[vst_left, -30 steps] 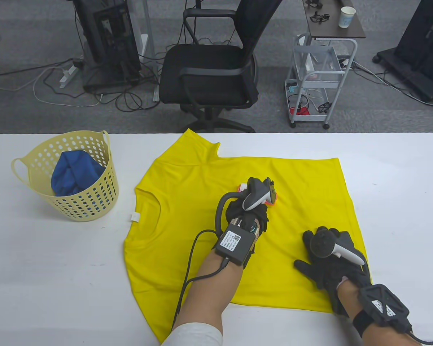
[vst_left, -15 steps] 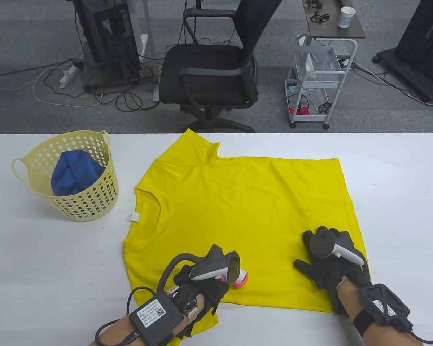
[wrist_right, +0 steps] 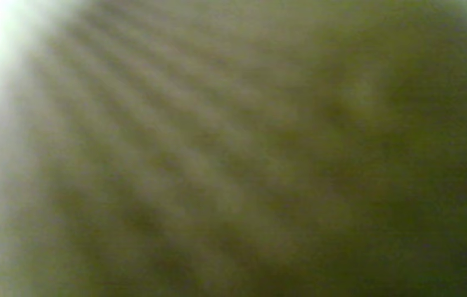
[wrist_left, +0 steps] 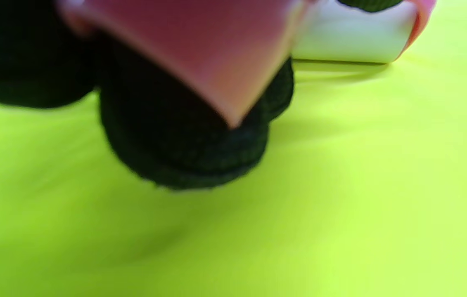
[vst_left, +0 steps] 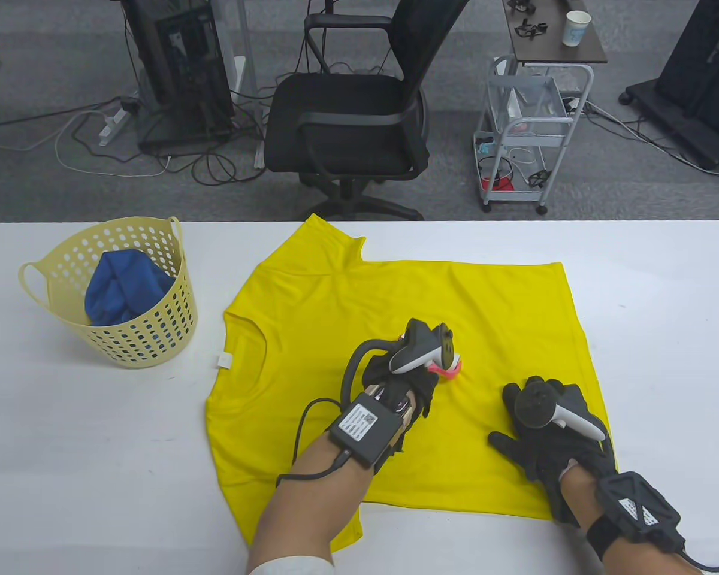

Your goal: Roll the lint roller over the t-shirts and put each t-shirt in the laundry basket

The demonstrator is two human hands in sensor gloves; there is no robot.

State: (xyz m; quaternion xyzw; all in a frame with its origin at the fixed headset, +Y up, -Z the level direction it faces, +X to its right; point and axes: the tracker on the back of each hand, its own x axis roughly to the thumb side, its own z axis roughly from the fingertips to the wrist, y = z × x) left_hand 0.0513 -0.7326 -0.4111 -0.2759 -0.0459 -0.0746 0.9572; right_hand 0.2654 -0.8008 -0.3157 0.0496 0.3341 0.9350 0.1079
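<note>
At the left of the white table (vst_left: pixel 84 455) stands a pale yellow perforated laundry basket (vst_left: pixel 133 341) with loop handles, upright, and inside it lies a bunched blue t-shirt (vst_left: pixel 123 290). It stands apart from the yellow t-shirt (vst_left: pixel 347 287), which is spread flat across the middle of the table with its collar toward the basket, one sleeve toward the far edge and a white label at the neckline.

Over the middle of that shirt is the left hand (vst_left: pixel 404 383), gloved in black with a tracker on its back and a small box with a cable strapped at the wrist. Its fingers are curled round the pink handle of a lint roller (vst_left: pixel 446 368), so it grips the tool. In the left wrist view the roller (wrist_left: pixel 347 39) shows its white roll lying on the yellow cloth, with a pink end cap beside it and the dark gloved fingers (wrist_left: pixel 188 140) wrapped under the handle; that view is blurred.

Further right, the right hand (vst_left: pixel 545 431) lies flat on the shirt near its hem corner at the near side, fingers spread and straight, pressing the cloth down and clasping nothing. The right wrist view gives only an out-of-focus yellow-green surface.

Beyond the table stand a black office chair (vst_left: pixel 350 120) and a small wheeled cart (vst_left: pixel 530 129).
</note>
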